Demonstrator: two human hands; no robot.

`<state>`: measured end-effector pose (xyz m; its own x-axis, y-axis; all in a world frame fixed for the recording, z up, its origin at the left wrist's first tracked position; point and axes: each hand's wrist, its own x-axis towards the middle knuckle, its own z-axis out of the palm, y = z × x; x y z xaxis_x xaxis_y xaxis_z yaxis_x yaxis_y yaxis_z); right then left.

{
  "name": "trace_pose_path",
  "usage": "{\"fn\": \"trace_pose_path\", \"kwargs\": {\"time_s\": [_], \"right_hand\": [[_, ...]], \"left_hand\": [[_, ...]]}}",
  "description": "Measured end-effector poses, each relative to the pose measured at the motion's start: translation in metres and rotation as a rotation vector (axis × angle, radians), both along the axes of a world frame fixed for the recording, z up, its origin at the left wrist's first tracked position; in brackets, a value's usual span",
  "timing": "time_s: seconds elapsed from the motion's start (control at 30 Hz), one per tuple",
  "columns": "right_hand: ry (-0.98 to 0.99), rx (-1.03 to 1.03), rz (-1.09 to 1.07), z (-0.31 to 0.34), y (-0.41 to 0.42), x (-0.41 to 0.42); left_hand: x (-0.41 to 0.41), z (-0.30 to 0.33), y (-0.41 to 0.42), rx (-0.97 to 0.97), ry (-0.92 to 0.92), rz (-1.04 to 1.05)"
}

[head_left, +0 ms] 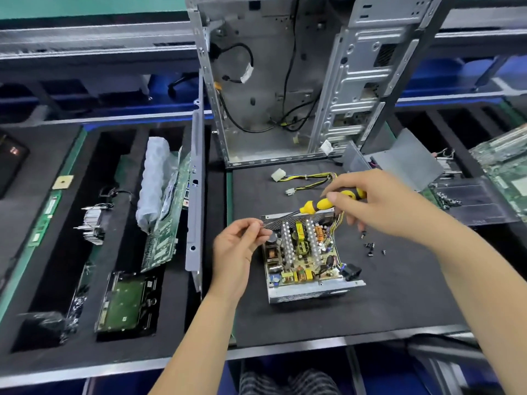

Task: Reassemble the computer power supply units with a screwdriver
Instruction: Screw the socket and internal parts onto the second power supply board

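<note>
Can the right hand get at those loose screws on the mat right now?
Probably not yet: the right hand grips the screwdriver. The loose screws lie uncovered just below it, so the path itself looks free.

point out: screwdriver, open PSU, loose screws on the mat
screwdriver [322, 203]: head view, on the yellow handle.
open PSU [302, 252]: head view, on the exposed circuit board.
loose screws [370, 246]: head view, on the small dark cluster right of the PSU.
</note>
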<state>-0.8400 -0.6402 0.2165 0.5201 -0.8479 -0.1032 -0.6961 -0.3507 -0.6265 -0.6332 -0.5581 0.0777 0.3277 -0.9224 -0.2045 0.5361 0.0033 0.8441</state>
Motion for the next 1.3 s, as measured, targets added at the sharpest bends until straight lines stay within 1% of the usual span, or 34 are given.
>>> {"fn": "trace_pose_path", "kwargs": {"time_s": [0.1, 0.33, 0.43, 0.63, 0.87, 0.93, 1.07, 1.13, 1.17, 1.3], "right_hand": [[0.020, -0.021, 0.008, 0.005, -0.003, -0.003], [-0.013, -0.058, -0.014, 0.014, -0.006, -0.011], [0.015, -0.039, -0.001, 0.014, -0.005, -0.011], [0.042, -0.018, 0.022, 0.015, -0.005, -0.011], [0.111, -0.031, 0.066, 0.019, -0.010, -0.011], [0.120, -0.038, 0.084, 0.019, -0.010, -0.010], [0.159, -0.087, 0.126, 0.020, -0.012, -0.009], [0.184, -0.115, 0.140, 0.021, -0.014, -0.008], [0.186, -0.118, 0.140, 0.021, -0.015, -0.007], [0.128, -0.068, 0.153, 0.019, -0.015, -0.005]], "left_hand": [[-0.003, 0.006, -0.007, -0.045, -0.043, -0.034], [0.000, 0.010, -0.011, -0.045, -0.177, -0.078], [0.001, 0.011, -0.011, -0.048, -0.231, -0.112], [0.002, 0.014, -0.014, -0.037, -0.284, -0.134], [-0.001, 0.018, -0.012, -0.066, -0.451, -0.180], [-0.001, 0.017, -0.010, -0.098, -0.546, -0.159], [-0.001, 0.014, -0.008, -0.286, -0.896, -0.110], [-0.003, 0.012, -0.007, -0.355, -0.985, -0.068], [-0.004, 0.011, -0.006, -0.357, -0.981, -0.056], [-0.009, 0.007, 0.000, -0.293, -0.843, -0.041]]}}
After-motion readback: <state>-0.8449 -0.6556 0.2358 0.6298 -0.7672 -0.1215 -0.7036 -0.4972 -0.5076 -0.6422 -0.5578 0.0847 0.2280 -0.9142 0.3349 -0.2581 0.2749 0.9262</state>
